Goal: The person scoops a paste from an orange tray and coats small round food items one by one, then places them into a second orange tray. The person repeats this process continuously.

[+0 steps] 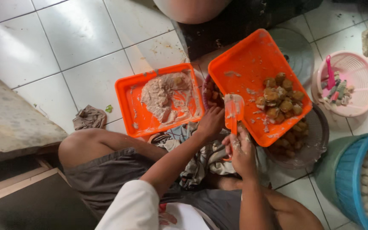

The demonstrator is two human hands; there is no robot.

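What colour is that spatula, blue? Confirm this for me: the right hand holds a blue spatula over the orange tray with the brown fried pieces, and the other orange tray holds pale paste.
Not quite. The spatula in the right hand is orange, not blue, as the head view shows. The rest stands: it is over the orange tray with the brown fried pieces, and the other orange tray holds pale paste.
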